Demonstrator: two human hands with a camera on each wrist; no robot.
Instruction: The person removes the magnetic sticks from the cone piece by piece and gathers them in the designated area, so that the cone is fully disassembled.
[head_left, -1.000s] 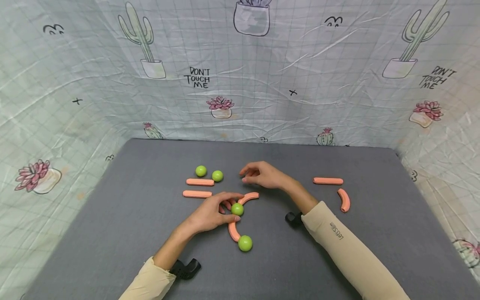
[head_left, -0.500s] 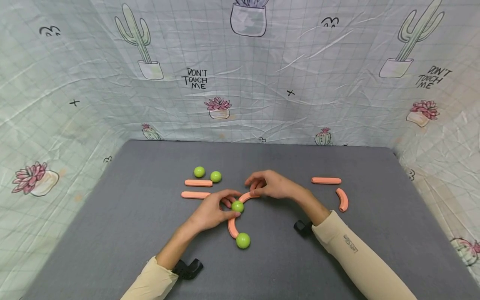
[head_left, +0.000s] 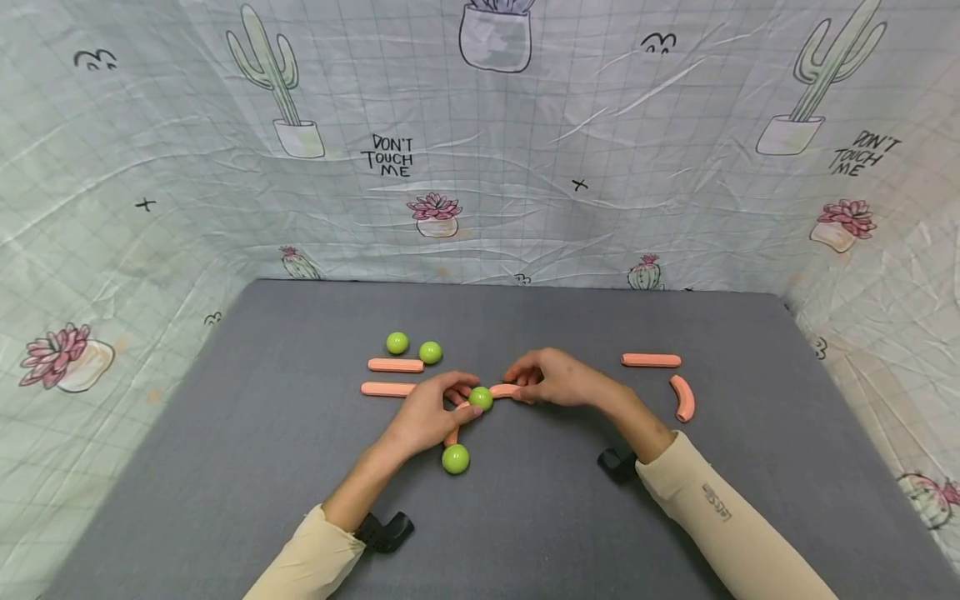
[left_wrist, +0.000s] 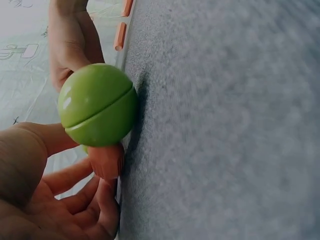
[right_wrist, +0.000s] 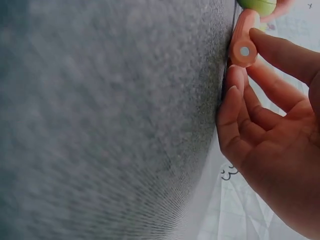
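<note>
In the head view, my left hand (head_left: 429, 415) holds a green ball (head_left: 481, 399) between thumb and fingers. My right hand (head_left: 558, 379) pinches the right end of a short curved orange rod (head_left: 502, 391), whose other end meets that ball. A pale round spot (right_wrist: 244, 51) shows on the rod's near end face in the right wrist view. A second curved orange rod (head_left: 452, 437), partly hidden by the left hand, runs from the held ball to another green ball (head_left: 455, 459). Large in the left wrist view, that nearer grooved ball (left_wrist: 98, 104) sits before its orange rod (left_wrist: 106, 162).
Two straight orange rods (head_left: 395, 365) (head_left: 387, 389) lie left of the hands, beside two green balls (head_left: 397, 342) (head_left: 431, 352). Further right are a straight rod (head_left: 651, 360) and a curved rod (head_left: 682, 398). A cactus-print cloth (head_left: 487, 167) surrounds the grey tabletop (head_left: 540, 517).
My right hand has come down onto the curved rod and pinched its end. The joined pieces have turned: the rod is more level, and the lower ball has swung left and away from me.
</note>
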